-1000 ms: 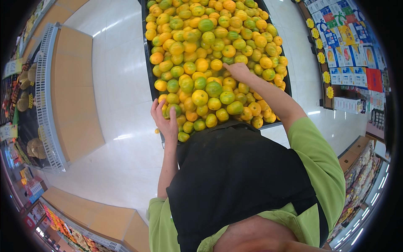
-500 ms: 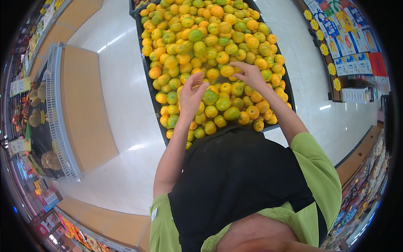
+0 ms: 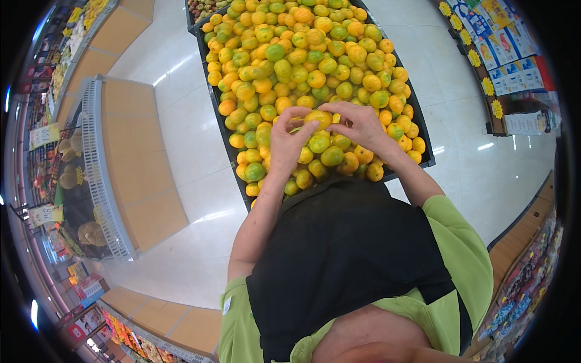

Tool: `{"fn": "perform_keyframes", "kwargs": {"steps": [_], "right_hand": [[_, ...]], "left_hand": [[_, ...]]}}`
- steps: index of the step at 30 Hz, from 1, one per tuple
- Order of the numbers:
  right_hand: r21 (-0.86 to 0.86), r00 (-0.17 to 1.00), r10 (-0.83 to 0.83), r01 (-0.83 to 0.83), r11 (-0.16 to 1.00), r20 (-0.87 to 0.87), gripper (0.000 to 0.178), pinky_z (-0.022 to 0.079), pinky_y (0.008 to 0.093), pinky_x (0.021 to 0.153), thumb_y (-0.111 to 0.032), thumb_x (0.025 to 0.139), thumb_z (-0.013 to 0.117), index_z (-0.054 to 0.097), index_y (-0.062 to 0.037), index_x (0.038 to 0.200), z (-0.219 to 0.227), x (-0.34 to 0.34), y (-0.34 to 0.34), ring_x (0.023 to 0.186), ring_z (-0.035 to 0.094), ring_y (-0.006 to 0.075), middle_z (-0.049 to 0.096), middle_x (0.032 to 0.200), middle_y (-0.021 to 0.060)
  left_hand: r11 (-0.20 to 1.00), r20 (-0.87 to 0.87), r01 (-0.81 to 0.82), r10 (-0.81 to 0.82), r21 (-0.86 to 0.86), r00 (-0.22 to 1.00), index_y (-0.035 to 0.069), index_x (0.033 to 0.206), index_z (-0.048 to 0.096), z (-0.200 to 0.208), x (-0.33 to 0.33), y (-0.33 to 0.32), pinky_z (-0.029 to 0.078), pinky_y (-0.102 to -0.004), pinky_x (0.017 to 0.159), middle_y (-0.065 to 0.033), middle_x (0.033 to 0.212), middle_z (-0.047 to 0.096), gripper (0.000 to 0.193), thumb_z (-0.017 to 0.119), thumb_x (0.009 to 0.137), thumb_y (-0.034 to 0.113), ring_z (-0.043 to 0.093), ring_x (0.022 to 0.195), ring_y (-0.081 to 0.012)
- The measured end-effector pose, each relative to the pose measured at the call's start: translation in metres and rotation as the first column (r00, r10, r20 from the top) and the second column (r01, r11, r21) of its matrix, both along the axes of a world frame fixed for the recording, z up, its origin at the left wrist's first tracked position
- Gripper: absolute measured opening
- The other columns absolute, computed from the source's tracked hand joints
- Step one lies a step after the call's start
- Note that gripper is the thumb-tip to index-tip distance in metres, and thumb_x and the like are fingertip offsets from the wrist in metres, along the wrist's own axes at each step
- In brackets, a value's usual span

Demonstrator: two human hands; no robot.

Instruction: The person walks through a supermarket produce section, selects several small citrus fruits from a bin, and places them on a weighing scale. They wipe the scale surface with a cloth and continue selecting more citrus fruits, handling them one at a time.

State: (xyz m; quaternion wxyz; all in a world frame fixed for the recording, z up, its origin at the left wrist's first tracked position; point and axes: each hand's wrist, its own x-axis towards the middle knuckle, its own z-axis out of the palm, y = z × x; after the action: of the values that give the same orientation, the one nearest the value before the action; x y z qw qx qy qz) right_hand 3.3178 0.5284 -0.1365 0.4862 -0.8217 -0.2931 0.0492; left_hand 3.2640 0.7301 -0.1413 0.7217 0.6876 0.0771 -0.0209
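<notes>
Between my two hands is a yellow-orange mandarin (image 3: 318,119), raised over the near half of a heaped display. My left hand (image 3: 290,134) has its thumb and curled fingers at the fruit's left side. From the right, my right hand (image 3: 358,124) pinches it, with the index finger over the top and the thumb lower. Beneath and around them lies a pile of green, yellow and orange mandarins (image 3: 284,69). A black-edged bin (image 3: 213,97) holds the pile. My hands partly cover the fruit under them.
A produce stand with a white slatted rim (image 3: 103,169) is on the left, with netted melons (image 3: 91,233) inside. Boxed goods (image 3: 499,48) fill a shelf at the upper right. Pale tiled floor (image 3: 181,133) runs along both sides of the bin. My black apron (image 3: 357,242) touches its near edge.
My hands have come together around one mandarin; half a second ago they were apart, with the right hand at a fruit in the pile. The left hand has moved right and closed in.
</notes>
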Motion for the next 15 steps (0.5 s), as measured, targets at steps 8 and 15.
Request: {"fn": "perform_keyframes", "kwargs": {"steps": [8,15], "right_hand": [[0.026,0.992,0.077,-0.080,0.996,0.099,0.044,0.054,0.0297,0.063,-0.016,0.080,0.078,0.066,-0.0130,0.122,-0.002,-0.010,-0.004,0.069,0.066,0.0181,0.071,0.107,0.0048],[-0.250,0.986,-0.117,0.144,0.958,0.122,0.043,0.056,0.0358,0.073,-0.016,0.081,0.075,0.062,-0.0123,0.122,-0.071,0.026,-0.015,0.084,0.068,0.0270,0.069,0.110,0.0066]], "left_hand": [[0.937,-0.094,-0.263,0.248,-0.230,0.964,0.005,0.125,0.057,0.010,-0.022,0.015,0.053,-0.0360,0.091,-0.0094,0.116,0.062,0.029,0.061,0.098,0.017,0.063,0.105,-0.0207],[0.725,0.012,-0.637,0.662,-0.263,0.749,0.005,0.130,0.050,-0.010,-0.125,0.113,0.046,-0.0452,0.103,-0.0145,0.128,0.057,0.043,0.068,0.093,0.020,0.056,0.119,-0.0290]]}}
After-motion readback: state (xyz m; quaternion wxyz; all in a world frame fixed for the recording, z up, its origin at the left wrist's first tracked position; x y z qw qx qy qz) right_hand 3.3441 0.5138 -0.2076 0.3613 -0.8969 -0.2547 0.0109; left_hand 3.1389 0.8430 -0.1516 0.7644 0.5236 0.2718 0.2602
